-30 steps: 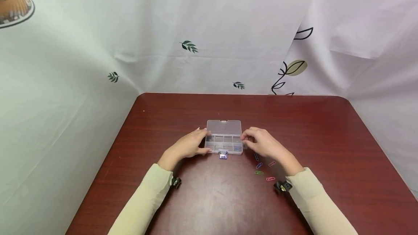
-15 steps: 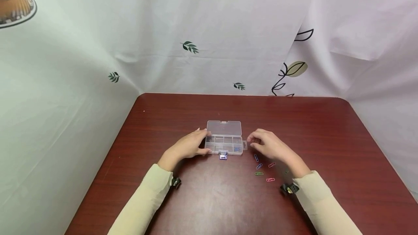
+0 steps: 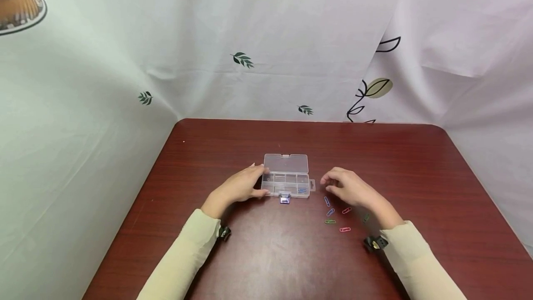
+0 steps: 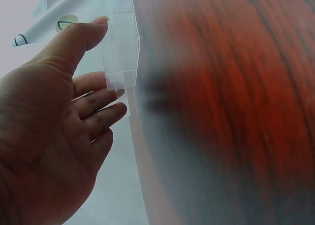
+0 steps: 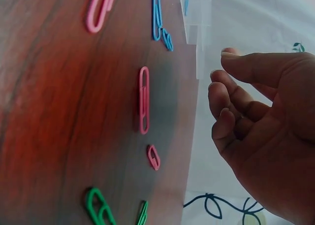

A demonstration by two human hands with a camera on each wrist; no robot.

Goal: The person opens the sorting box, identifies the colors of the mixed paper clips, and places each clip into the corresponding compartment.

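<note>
A clear plastic compartment box [image 3: 269, 194] lies on the table with its lid [image 3: 285, 163] tipped back and its front latch [image 3: 285, 199] folded down. Blue paper clips [image 3: 302, 190] lie in the front right compartment. My left hand [image 3: 241, 186] holds the box's left end, thumb at the front corner and fingers farther back; the left wrist view shows the thumb [image 4: 93, 34] against the box. To the right of the box hovers my right hand [image 3: 347, 189], fingers loosely bent, nothing visible between them. Below it lie a blue paper clip [image 3: 326, 201] and another blue one [image 3: 331, 212].
Loose on the table are a pink paper clip [image 3: 347, 210], a second pink clip [image 3: 345, 229], a green clip [image 3: 330, 221] and another green one [image 3: 366, 218] near the right wrist. A hanging tab [image 3: 312, 185] sticks out from the box's right side. White curtains surround the table.
My right hand has drawn back to the right from the box's right edge, uncovering the tab and a green clip. Blue clips in the front right compartment look more numerous. The left hand stays put.
</note>
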